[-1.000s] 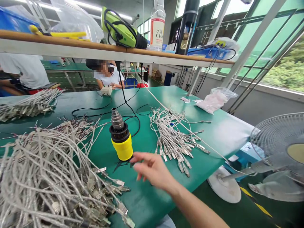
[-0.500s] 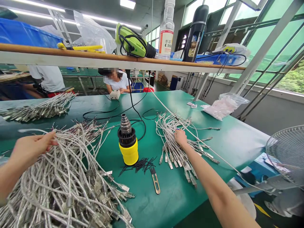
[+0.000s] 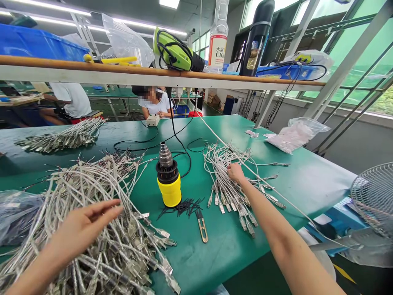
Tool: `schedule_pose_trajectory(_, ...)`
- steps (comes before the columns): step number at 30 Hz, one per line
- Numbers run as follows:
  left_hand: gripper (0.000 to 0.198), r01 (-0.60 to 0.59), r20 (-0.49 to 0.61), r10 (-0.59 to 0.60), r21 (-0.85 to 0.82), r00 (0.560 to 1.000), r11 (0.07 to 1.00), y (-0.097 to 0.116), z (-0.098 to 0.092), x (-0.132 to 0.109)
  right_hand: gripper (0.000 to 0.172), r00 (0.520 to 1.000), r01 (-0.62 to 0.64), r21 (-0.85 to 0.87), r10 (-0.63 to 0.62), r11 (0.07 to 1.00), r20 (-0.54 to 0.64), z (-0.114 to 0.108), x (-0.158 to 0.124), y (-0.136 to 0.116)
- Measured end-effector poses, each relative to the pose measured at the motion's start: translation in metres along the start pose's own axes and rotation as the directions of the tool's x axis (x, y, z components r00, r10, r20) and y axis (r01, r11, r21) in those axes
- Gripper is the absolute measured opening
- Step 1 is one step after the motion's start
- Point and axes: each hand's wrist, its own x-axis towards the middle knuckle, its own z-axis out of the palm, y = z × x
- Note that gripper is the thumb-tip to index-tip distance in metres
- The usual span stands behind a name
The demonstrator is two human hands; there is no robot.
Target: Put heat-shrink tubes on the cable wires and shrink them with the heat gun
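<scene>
My left hand (image 3: 81, 229) hovers with fingers stretched out over a big heap of grey cables with metal plugs (image 3: 101, 196) at the near left of the green table (image 3: 199, 262). My right hand (image 3: 236, 172) rests on a smaller bundle of the same cables (image 3: 229, 184) at the middle right, its fingers curled down among the wires; what they grip is hidden. Between the two piles a yellow heat gun (image 3: 168, 180) stands upright, nozzle up. Black tube pieces (image 3: 181, 207) and small snips (image 3: 202, 225) lie in front of it.
A third cable bundle (image 3: 61, 137) lies at the far left. A plastic bag (image 3: 291, 133) sits at the far right. A shelf (image 3: 153, 76) overhead carries a green tool, a bottle and bins. A fan (image 3: 371, 200) stands at the right. Two people sit beyond.
My left hand has moved from the far side of the big heap toward me and now hovers open above it. My right hand stays on the smaller bundle.
</scene>
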Motion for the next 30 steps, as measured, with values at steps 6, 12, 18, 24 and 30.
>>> schedule_pose_trajectory(6,0.040,0.089,0.380,0.056,-0.352,0.923,0.932,0.022,0.077,-0.073,0.028,0.993,0.108,0.037,-0.106,0.993,-0.051,-0.027,-0.027,-0.007)
schedule_pose_trajectory(12,0.045,0.363,0.627,0.111,-0.576,0.771,0.733,0.055,0.168,-0.078,0.016,0.938,0.332,0.110,-0.316,0.937,-0.141,-0.045,-0.153,-0.010)
schedule_pose_trajectory(18,0.044,0.554,0.695,0.060,-0.620,0.717,0.555,0.079,0.224,-0.059,0.021,0.900,0.435,0.355,-0.415,0.827,-0.136,-0.015,-0.291,-0.016)
schedule_pose_trajectory(24,0.034,0.523,0.647,0.086,-0.681,0.758,0.513,0.059,0.214,-0.087,0.010,0.979,0.059,0.839,-0.196,0.541,0.058,0.001,-0.302,-0.026)
schedule_pose_trajectory(30,0.049,0.434,0.667,0.121,-0.600,0.735,0.672,0.027,0.194,-0.132,0.040,0.951,-0.309,0.950,0.018,0.047,0.309,-0.005,-0.228,-0.061)
